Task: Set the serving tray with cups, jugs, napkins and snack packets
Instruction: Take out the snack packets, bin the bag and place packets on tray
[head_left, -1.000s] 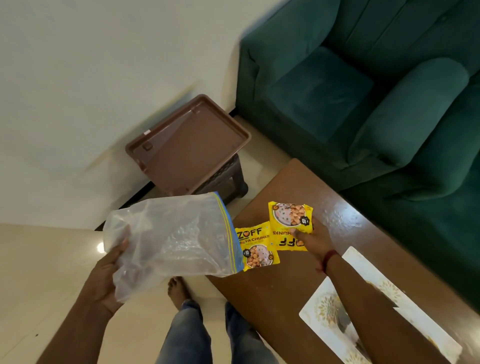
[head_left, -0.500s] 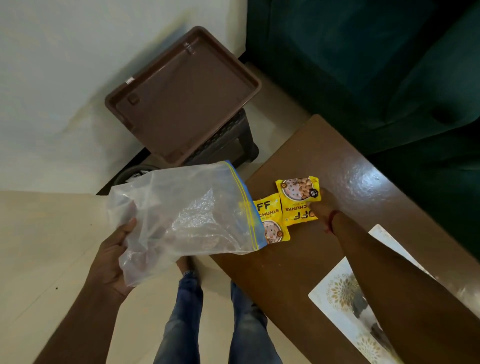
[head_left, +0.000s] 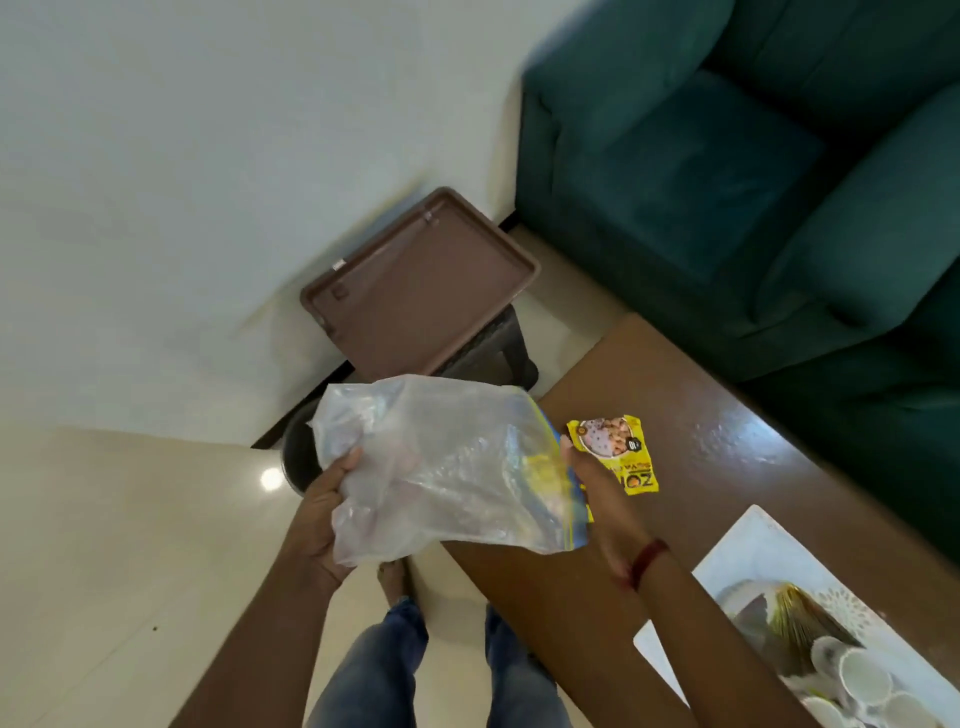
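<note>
The left hand (head_left: 319, 525) is closed on the bottom end of a clear zip bag (head_left: 441, 467), thumb on top and fingers beneath, so the bag hangs level with its blue-striped mouth toward the worktop. That grip appears intended to present the opening to the other hand.

The right hand (head_left: 589, 488) is at the bag mouth, fingers pinched at the striped edge. Yellow shows through the plastic there, apparently a second packet, but whether the hand grips the packet, the bag rim or both cannot be told.

One yellow snack packet (head_left: 615, 452) lies flat on the brown worktop (head_left: 727, 467), just beside the right hand and near the worktop's corner, within easy reach.

A white patterned tray (head_left: 748, 566) sits further along the worktop at the lower right, holding stacked white cups (head_left: 860, 680) and a folded gold-edged item, possibly napkins. No packet is on it.

An empty brown tray (head_left: 415, 291) rests on a dark stool against the wall, well apart from the packets.

Judgement: packets are being handled at the bag; placement on a tray is not yet done.
</note>
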